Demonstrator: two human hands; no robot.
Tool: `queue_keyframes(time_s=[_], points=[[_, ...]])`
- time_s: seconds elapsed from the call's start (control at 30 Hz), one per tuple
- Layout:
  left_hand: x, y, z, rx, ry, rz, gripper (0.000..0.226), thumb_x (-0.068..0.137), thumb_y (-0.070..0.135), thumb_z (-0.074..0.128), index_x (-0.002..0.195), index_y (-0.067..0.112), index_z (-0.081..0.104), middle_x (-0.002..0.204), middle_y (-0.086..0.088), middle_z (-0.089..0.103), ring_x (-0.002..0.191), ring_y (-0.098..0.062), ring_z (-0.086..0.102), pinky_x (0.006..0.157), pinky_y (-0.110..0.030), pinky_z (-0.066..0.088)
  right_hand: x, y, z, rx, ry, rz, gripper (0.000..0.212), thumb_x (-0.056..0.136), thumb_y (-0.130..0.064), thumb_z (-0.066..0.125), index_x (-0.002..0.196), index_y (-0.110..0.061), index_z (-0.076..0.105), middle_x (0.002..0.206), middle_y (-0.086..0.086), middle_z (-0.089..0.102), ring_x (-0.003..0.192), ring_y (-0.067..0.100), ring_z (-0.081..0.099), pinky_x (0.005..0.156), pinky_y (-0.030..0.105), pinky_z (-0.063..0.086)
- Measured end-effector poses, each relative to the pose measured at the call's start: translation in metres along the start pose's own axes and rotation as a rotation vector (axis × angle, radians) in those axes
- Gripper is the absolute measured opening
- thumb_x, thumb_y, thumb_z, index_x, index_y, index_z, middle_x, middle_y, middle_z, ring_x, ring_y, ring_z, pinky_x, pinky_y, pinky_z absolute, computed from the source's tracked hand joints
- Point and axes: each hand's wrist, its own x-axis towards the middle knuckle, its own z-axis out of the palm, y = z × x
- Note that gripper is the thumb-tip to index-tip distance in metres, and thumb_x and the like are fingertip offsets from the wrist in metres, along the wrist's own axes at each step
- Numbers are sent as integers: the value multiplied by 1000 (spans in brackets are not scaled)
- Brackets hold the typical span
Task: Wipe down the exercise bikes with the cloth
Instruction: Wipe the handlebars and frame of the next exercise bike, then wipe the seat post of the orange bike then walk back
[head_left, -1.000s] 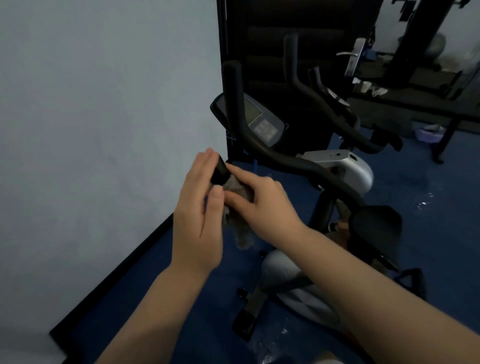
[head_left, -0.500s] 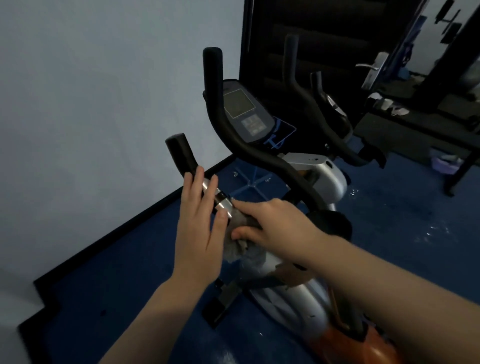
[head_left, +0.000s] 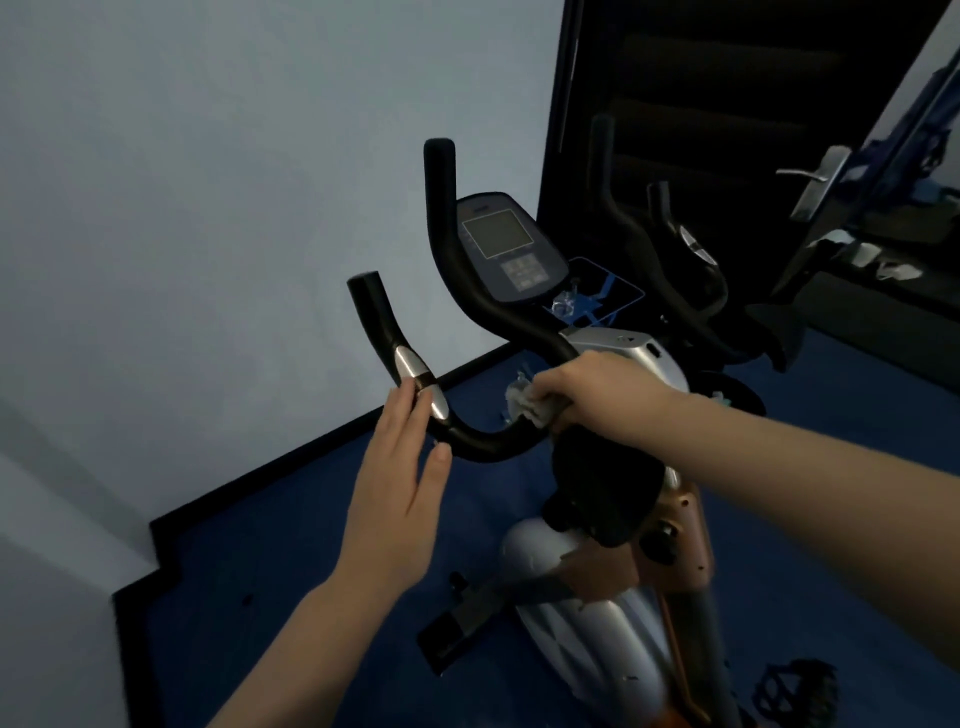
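Observation:
A silver and orange exercise bike stands in front of me, with black curved handlebars and a console screen. My right hand presses a crumpled grey cloth onto the handlebar near its centre, above the bike's column. My left hand is flat with fingers apart, its fingertips touching the left handlebar beside the silver pulse sensor. It holds nothing.
A second exercise bike stands behind the first, to the right. A pale wall is close on the left, a dark door with a metal handle at the back. A black pedal sticks out at lower right. Blue floor lies below.
My right hand has slid the cloth along the handlebar from the left grip's end toward the centre. My left hand stayed by the left grip with fingers flat. My view rose.

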Motion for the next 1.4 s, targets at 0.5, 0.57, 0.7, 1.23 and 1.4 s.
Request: queue_keyframes(time_s=[0.5,0.57,0.7,1.23,1.4], points=[[-95,14,-45,123,200,-160,55,91,50,37,143,35,34,151,23,29,137,9,21,113,-27,22,-67,-103,28,277,412,-87,23,79,-33,70,100,-29,64,92,-7,69,83,12,63,67,19,39],[-104,17,-56,154,205,-135,48,93,42,44,140,34,40,148,21,35,136,6,28,112,-28,27,-86,-112,35,309,407,-76,19,82,-34,68,100,-28,65,92,-8,68,84,9,62,69,18,42],[-126,19,-70,275,173,-49,42,94,37,47,135,33,46,140,20,42,130,4,35,106,-24,30,-124,-129,56,308,431,-26,22,87,-34,63,106,-25,64,97,-5,66,90,11,60,79,25,47],[-246,50,-33,351,-298,77,40,92,34,47,130,25,53,138,10,48,125,-8,41,96,-23,33,-345,-177,124,170,376,582,23,77,-34,73,95,-23,66,93,-2,62,89,20,57,78,35,47],[-268,92,4,320,-390,218,37,91,36,48,125,26,55,134,12,51,121,-8,44,90,-24,37,-416,-176,121,118,412,756,28,79,-40,70,101,-24,66,96,-3,62,92,18,56,79,32,46]])
